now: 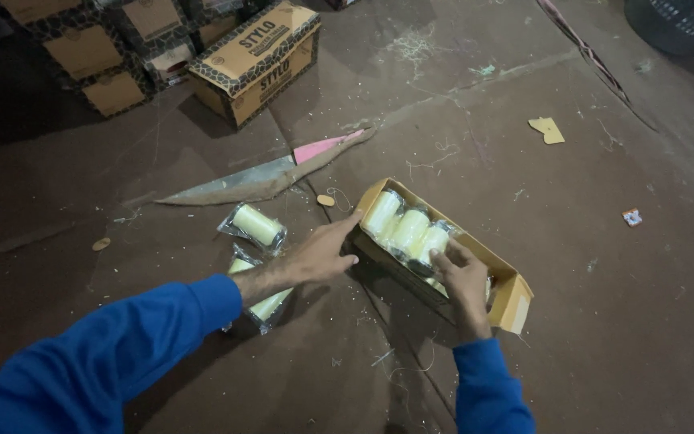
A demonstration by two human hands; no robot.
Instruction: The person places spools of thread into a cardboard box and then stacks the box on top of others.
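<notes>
Spools [408,231] were being packed into the box [512,299] at frame centre; left hand [320,255] steadied it, fingers spread, right hand [463,277] pressed flat. Next, loose spool [256,225] required picking.

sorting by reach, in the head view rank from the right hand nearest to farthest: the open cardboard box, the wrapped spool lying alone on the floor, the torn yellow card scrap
1. open cardboard box, under the right hand.
2. wrapped spool, on the floor left of the box.
3. yellow card scrap, far up the floor, right of centre.
</notes>
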